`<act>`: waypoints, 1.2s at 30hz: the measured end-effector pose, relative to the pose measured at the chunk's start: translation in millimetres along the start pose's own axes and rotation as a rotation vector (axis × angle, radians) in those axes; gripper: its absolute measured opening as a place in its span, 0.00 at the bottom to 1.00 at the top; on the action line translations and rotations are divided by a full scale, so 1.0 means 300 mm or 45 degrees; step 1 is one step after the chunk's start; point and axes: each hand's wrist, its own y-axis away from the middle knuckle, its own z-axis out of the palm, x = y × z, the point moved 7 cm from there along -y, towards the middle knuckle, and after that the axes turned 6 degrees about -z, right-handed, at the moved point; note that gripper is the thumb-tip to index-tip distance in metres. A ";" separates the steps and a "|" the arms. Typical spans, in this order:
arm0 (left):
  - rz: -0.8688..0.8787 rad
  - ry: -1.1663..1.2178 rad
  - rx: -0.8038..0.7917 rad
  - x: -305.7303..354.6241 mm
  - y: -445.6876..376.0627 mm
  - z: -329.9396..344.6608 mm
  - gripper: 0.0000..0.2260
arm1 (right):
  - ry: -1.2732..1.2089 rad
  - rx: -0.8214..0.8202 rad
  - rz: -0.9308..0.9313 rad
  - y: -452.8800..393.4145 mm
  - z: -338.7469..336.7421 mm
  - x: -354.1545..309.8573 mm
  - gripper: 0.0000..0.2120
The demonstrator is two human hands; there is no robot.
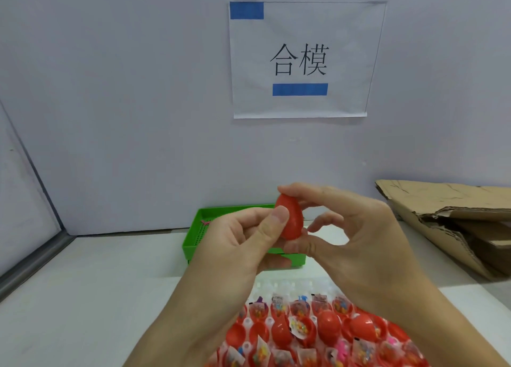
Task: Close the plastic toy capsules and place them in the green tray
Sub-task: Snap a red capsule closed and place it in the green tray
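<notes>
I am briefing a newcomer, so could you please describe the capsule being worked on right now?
Start at the green tray by the back wall. In front of it, the left hand and right hand pinch one red egg-shaped capsule in mid-air; the other capsules lie in the holder below.

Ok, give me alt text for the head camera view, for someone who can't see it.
Two hands, left hand and right hand, hold a red egg-shaped capsule above a green tray on a white table. Below them lies a rack of open red capsules holding small packets; flattened cardboard sits right.
</notes>
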 end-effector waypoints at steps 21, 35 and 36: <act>0.382 -0.720 0.308 0.081 0.028 -0.042 0.12 | -0.912 -0.132 0.872 0.050 0.066 0.109 0.23; 0.503 -0.897 0.150 0.075 0.036 0.031 0.10 | -1.104 -0.174 0.825 0.045 0.076 0.079 0.23; 0.502 -0.907 0.149 0.075 0.038 0.032 0.11 | -1.088 -0.167 0.824 0.045 0.076 0.080 0.24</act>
